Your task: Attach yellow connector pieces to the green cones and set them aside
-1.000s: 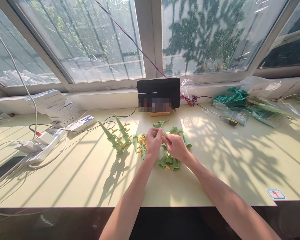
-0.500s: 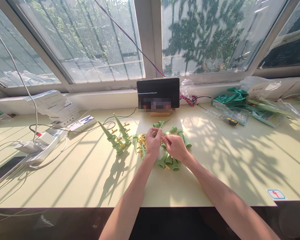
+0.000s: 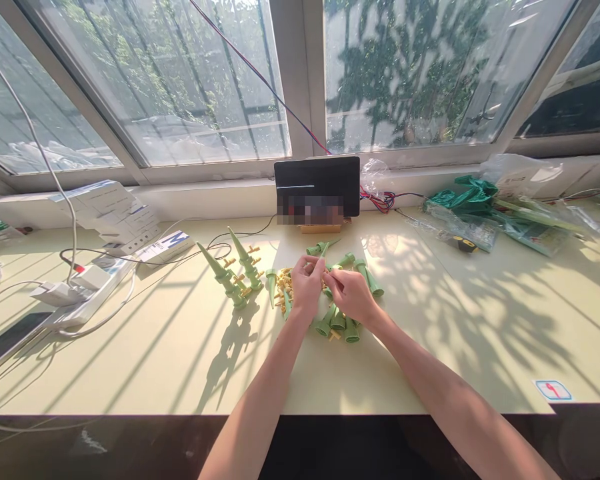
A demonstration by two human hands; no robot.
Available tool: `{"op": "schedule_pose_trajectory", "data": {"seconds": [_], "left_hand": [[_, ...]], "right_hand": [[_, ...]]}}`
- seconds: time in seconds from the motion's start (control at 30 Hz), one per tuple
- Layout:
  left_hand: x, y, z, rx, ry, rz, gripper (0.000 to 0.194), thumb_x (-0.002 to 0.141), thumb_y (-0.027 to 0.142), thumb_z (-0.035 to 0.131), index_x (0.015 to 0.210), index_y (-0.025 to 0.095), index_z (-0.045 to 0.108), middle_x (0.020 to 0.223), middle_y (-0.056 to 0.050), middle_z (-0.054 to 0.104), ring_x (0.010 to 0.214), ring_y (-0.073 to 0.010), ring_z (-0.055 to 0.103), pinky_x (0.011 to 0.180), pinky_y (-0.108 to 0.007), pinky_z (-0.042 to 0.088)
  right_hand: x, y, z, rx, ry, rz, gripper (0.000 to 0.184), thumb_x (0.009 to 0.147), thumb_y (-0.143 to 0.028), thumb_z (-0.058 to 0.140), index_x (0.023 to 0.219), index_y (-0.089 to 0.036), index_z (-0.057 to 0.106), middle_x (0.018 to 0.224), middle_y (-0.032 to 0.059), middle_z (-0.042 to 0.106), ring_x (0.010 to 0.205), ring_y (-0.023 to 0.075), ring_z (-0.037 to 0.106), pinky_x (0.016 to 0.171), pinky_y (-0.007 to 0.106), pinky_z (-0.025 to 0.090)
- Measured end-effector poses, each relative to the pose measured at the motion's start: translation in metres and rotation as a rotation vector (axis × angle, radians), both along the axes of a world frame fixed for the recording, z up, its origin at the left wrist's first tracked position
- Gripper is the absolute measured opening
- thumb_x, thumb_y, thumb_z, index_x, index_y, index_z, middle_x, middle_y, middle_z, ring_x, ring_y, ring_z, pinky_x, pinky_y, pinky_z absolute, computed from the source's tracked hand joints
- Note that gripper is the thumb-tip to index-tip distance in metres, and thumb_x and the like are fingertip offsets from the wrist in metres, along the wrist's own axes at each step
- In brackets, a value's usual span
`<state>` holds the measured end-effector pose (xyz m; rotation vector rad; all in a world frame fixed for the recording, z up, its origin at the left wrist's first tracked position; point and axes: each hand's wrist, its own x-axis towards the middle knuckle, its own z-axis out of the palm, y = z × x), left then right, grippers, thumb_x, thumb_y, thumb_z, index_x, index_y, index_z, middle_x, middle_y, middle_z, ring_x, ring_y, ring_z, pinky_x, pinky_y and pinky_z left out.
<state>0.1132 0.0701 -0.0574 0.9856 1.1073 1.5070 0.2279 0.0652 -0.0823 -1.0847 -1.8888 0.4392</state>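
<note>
My left hand (image 3: pixel 307 283) is closed around a green watering spike (image 3: pixel 325 249), whose pointed tip sticks out past the fingers. Right beside it, my right hand (image 3: pixel 349 291) pinches at the spike's side; what its fingertips hold is hidden. Two green spikes with yellow valves, a front one (image 3: pixel 227 280) and a back one (image 3: pixel 247 263), stand upright to the left. A pile of small yellow valves (image 3: pixel 283 283) lies by my left hand. Several loose green spike bodies (image 3: pixel 351 331) lie under and around my right hand, with one yellow valve (image 3: pixel 335 335) among them.
A dark-screened device (image 3: pixel 317 188) stands at the back by the window. On the left are a power strip (image 3: pixel 97 287) with cables, white boxes (image 3: pixel 107 212) and a dark flat device (image 3: pixel 13 340). Plastic bags (image 3: pixel 525 220) and a black-and-yellow tool (image 3: pixel 463 244) lie at the right.
Both hands stay together in almost the same place, with only slight finger movement. What looked like fingertips at the far left edge half a second ago no longer shows.
</note>
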Motion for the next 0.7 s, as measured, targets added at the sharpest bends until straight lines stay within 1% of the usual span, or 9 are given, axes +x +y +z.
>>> {"op": "schedule_pose_trajectory", "data": {"seconds": [0.3, 0.47, 0.7], "left_hand": [[-0.0016, 0.0015, -0.0021, 0.014, -0.019, -0.022, 0.028, 0.072, 0.036, 0.075, 0.072, 0.018, 0.053, 0.059, 0.003, 0.055, 0.046, -0.006, 0.043, 0.042, -0.019, 0.03], [-0.0017, 0.0022, -0.0034, 0.014, -0.031, -0.024, 0.029, 0.071, 0.036, 0.075, 0.072, 0.018, 0.053, 0.059, 0.004, 0.054, 0.045, -0.0054, 0.042, 0.042, -0.018, 0.029], [-0.0003, 0.0026, -0.0034, -0.037, -0.013, -0.01, 0.027, 0.074, 0.037, 0.073, 0.074, 0.018, 0.054, 0.06, 0.003, 0.053, 0.045, -0.0061, 0.042, 0.04, -0.019, 0.028]], "right_hand": [[-0.0006, 0.0002, -0.0002, 0.007, 0.009, 0.001, 0.043, 0.097, -0.036, 0.042, 0.059, -0.021, 0.029, 0.053, -0.0018, 0.045, 0.048, 0.0101, 0.034, 0.049, 0.026, 0.025], [-0.0004, 0.0003, -0.0006, 0.012, 0.004, 0.003, 0.042, 0.097, -0.036, 0.041, 0.06, -0.021, 0.032, 0.052, -0.0022, 0.044, 0.048, 0.0104, 0.034, 0.05, 0.026, 0.026], [0.0016, 0.0004, 0.0004, -0.012, 0.025, 0.014, 0.042, 0.097, -0.037, 0.044, 0.06, -0.02, 0.038, 0.053, -0.0026, 0.045, 0.049, 0.0104, 0.034, 0.051, 0.026, 0.028]]}}
